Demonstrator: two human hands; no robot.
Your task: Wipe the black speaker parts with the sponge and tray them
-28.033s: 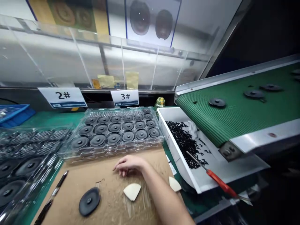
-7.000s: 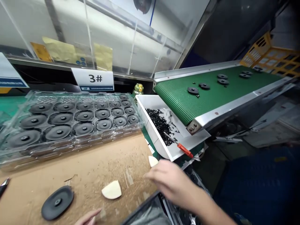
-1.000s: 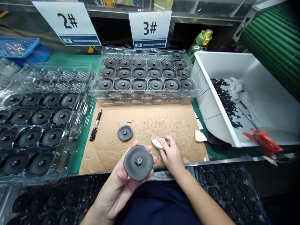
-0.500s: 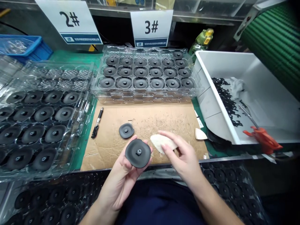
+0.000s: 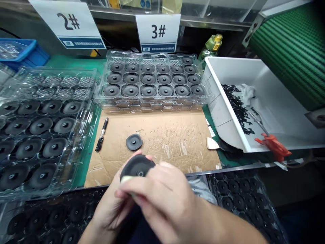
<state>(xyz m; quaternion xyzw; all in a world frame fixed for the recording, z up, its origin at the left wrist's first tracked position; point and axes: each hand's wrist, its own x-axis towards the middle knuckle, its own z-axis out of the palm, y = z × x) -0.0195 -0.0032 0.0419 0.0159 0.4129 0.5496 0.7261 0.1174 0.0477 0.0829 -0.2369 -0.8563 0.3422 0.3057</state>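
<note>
My left hand (image 5: 111,206) grips a round black rubber disc (image 5: 134,167) with a metal nut at its middle, held up in front of me. My right hand (image 5: 162,200) lies closed over the disc's near edge; a pale sliver of the cream wedge-shaped piece (image 5: 125,180) shows under its fingers. A smaller black disc (image 5: 134,142) lies on the brown cardboard sheet (image 5: 172,135). A second cream wedge (image 5: 212,144) sits at the cardboard's right edge.
Clear blister trays of black discs stand behind the cardboard (image 5: 152,81) and to the left (image 5: 38,125); more lie below the bench edge (image 5: 241,193). A white bin (image 5: 274,101) holds black scraps and red-handled snips (image 5: 273,142). A pen (image 5: 101,134) lies left; a green conveyor (image 5: 291,51) rises right.
My right hand lifted the cream wedge off the cardboard and brought it onto the disc in my left hand. Both hands drew closer to the camera.
</note>
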